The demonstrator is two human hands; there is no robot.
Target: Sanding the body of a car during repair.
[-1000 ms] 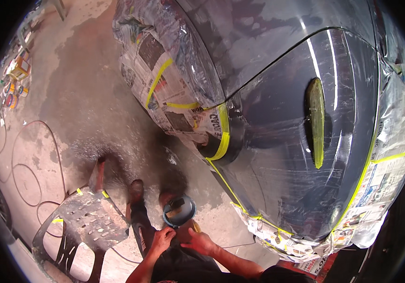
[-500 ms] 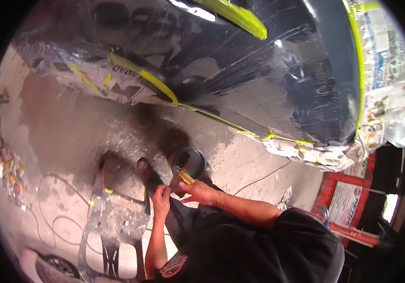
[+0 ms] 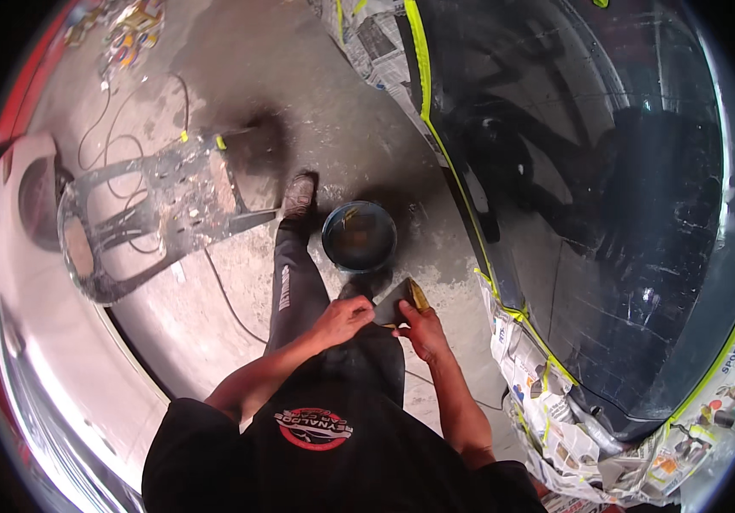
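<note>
My right hand (image 3: 423, 332) grips a yellow-brown block (image 3: 419, 295) together with a dark grey sheet, seemingly sandpaper (image 3: 392, 306). The fingers of my left hand (image 3: 346, 321) are pinched at the sheet's left edge; their tips are partly hidden. Just beyond both hands, a dark round bucket (image 3: 359, 237) stands on the floor between my feet, with liquid and a yellowish piece inside. To the right is a glossy dark car panel (image 3: 667, 222), edged with yellow masking tape (image 3: 461, 184) and newspaper (image 3: 547, 402). Neither hand touches the panel.
A scuffed black plastic stool or chair frame (image 3: 162, 205) lies on the left. Beside it stands a silver car (image 3: 34, 316). Thin cables (image 3: 230, 299) run across the wet concrete floor (image 3: 239, 51). Assorted small litter (image 3: 128, 34) lies at the far left.
The view has swung round, so the dark panel now sits at the right and the silver car shows at the left. The dark sheet has come into sight between my hands.
</note>
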